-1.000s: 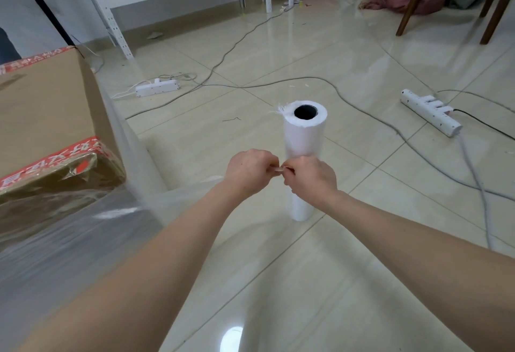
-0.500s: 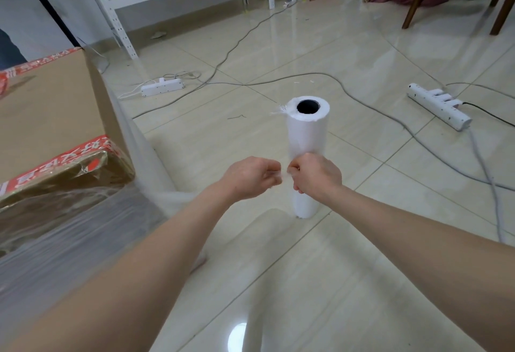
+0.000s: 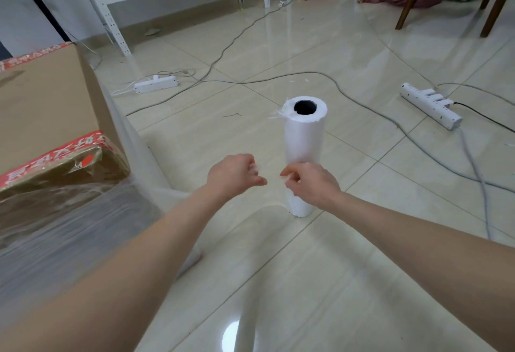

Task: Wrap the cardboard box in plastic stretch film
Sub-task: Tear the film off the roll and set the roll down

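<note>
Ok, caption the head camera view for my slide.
Left hand and right hand, fingers curled, before an upright film roll; film-wrapped cardboard box beside.

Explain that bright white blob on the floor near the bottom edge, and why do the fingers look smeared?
Head view: the blob is glare, likely an overhead light mirrored in the glossy floor tiles. Head view: the fingertips of the left hand and right hand are motion-blurred, while the stretch film roll is sharp.

Film roll [image 3: 305, 139] is stood upright mid-floor. Left hand [image 3: 234, 177] and right hand [image 3: 309, 184] are held curled, apart, at its near side. Part-wrapped cardboard box [image 3: 41, 106] is seen left.
</note>
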`<state>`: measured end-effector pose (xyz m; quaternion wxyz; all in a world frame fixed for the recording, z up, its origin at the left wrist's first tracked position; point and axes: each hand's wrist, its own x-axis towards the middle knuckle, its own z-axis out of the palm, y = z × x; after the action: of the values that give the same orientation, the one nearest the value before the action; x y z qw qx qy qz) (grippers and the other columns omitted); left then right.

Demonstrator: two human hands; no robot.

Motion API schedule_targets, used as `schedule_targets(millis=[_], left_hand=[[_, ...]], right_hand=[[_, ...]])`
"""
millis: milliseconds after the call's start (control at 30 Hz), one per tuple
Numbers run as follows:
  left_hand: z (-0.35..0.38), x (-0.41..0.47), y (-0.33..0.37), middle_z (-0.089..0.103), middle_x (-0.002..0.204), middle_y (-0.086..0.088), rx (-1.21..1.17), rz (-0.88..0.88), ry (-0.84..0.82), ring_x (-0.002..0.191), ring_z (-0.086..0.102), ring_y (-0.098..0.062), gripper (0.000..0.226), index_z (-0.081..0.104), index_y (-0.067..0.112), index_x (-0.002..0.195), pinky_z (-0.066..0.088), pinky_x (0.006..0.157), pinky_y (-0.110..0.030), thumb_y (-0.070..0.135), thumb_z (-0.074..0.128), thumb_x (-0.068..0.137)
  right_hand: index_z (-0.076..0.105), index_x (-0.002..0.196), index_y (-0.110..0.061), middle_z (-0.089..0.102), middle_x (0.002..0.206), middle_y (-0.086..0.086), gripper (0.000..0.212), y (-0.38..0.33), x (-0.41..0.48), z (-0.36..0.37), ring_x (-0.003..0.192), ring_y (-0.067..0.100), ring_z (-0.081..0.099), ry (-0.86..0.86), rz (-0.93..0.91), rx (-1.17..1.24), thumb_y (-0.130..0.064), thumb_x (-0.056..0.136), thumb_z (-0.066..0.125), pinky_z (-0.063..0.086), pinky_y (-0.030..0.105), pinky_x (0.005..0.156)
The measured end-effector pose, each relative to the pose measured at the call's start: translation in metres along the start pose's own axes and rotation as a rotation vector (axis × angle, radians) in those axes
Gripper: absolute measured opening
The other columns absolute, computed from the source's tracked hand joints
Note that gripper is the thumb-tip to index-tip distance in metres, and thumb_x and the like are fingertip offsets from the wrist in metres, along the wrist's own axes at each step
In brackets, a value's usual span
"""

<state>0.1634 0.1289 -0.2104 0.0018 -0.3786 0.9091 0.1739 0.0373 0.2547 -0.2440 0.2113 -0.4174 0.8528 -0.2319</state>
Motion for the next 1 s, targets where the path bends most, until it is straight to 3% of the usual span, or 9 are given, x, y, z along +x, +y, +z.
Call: schedule_targets(millis=[100, 167, 233, 333, 467, 533, 667, 800, 1000], left_hand=[[0.010, 0.004, 0.012, 0.059, 0.117, -0.002, 0.339, 0.008, -0.008, 0.111, 0.052, -0.027, 0.086, 0.031, 0.013, 0.135, 0.039, 0.079, -0.035, 0.052, 0.074, 0.072], [0.019, 0.007, 0.022, 0.047, 0.136, -0.003, 0.450, 0.150, 0.019, 0.126, 0.041, -0.027, 0.110, 0.011, 0.013, 0.148, 0.036, 0.094, -0.038, 0.056, 0.074, 0.069], [0.032, 0.009, 0.032, 0.044, 0.139, 0.000, 0.453, 0.278, 0.011, 0.129, 0.037, -0.023, 0.100, 0.017, 0.017, 0.148, 0.032, 0.102, -0.036, 0.055, 0.071, 0.073], [0.054, 0.014, 0.040, 0.057, 0.126, 0.001, 0.303, 0.189, -0.012, 0.121, 0.048, -0.020, 0.068, 0.039, 0.020, 0.136, 0.034, 0.094, -0.033, 0.051, 0.065, 0.081], [0.067, 0.020, 0.038, 0.056, 0.128, -0.002, 0.092, 0.053, -0.121, 0.118, 0.053, -0.023, 0.053, 0.042, 0.020, 0.135, 0.044, 0.090, -0.035, 0.032, 0.062, 0.088], [0.070, 0.025, 0.041, 0.056, 0.130, -0.003, -0.072, 0.014, -0.198, 0.115, 0.055, -0.024, 0.063, 0.035, 0.018, 0.140, 0.049, 0.090, -0.038, 0.023, 0.064, 0.085], [0.072, 0.032, 0.049, 0.057, 0.120, -0.008, -0.301, -0.041, -0.250, 0.107, 0.055, -0.026, 0.060, 0.035, 0.014, 0.138, 0.048, 0.079, -0.033, 0.008, 0.059, 0.083], [0.073, 0.039, 0.051, 0.059, 0.119, -0.012, -0.508, -0.114, -0.268, 0.092, 0.053, -0.024, 0.059, 0.043, 0.014, 0.134, 0.041, 0.070, -0.027, 0.002, 0.058, 0.078], [0.077, 0.048, 0.050, 0.063, 0.113, -0.009, -0.623, -0.121, -0.249, 0.101, 0.060, -0.025, 0.058, 0.050, 0.016, 0.129, 0.047, 0.073, -0.030, 0.002, 0.061, 0.074]], right_hand=[[0.062, 0.087, -0.034, 0.069, 0.095, -0.009, 0.012, 0.011, -0.003, 0.002, 0.085, 0.020, 0.067, 0.077, 0.027, -0.036, -0.030, 0.091, 0.052, 0.053, 0.034, 0.079], [0.062, 0.083, -0.033, 0.069, 0.091, -0.008, 0.013, 0.017, -0.002, 0.002, 0.082, 0.021, 0.067, 0.107, 0.032, -0.022, -0.030, 0.091, 0.052, 0.053, 0.036, 0.078], [0.060, 0.081, -0.034, 0.069, 0.090, -0.007, 0.013, 0.020, 0.000, 0.006, 0.082, 0.021, 0.067, 0.089, 0.017, 0.012, -0.029, 0.090, 0.053, 0.053, 0.036, 0.077], [0.064, 0.079, -0.030, 0.070, 0.087, -0.003, 0.020, 0.023, -0.001, 0.012, 0.077, 0.020, 0.069, 0.075, 0.047, 0.356, -0.014, 0.086, 0.054, 0.055, 0.033, 0.067], [0.062, 0.086, -0.011, 0.066, 0.083, 0.006, 0.016, 0.036, -0.004, 0.016, 0.061, 0.018, 0.067, 0.290, 0.374, 0.839, 0.000, 0.084, 0.050, 0.052, 0.025, 0.056], [0.055, 0.103, -0.010, 0.062, 0.085, 0.008, 0.021, 0.047, -0.002, 0.019, 0.060, 0.018, 0.063, 0.278, 0.491, 0.860, 0.000, 0.085, 0.053, 0.053, 0.025, 0.057], [0.035, 0.139, -0.015, 0.060, 0.113, 0.016, 0.069, 0.056, 0.012, 0.023, 0.071, 0.024, 0.059, 0.072, 0.488, 0.730, -0.008, 0.078, 0.068, 0.055, 0.031, 0.070], [0.041, 0.133, -0.017, 0.062, 0.109, 0.009, 0.071, 0.054, 0.026, 0.034, 0.091, 0.024, 0.065, 0.109, 0.482, 0.737, -0.015, 0.071, 0.075, 0.055, 0.039, 0.087], [0.048, 0.123, -0.019, 0.065, 0.104, 0.009, 0.062, 0.062, 0.040, 0.036, 0.094, 0.029, 0.066, 0.161, 0.459, 0.757, -0.014, 0.068, 0.075, 0.054, 0.043, 0.088]])
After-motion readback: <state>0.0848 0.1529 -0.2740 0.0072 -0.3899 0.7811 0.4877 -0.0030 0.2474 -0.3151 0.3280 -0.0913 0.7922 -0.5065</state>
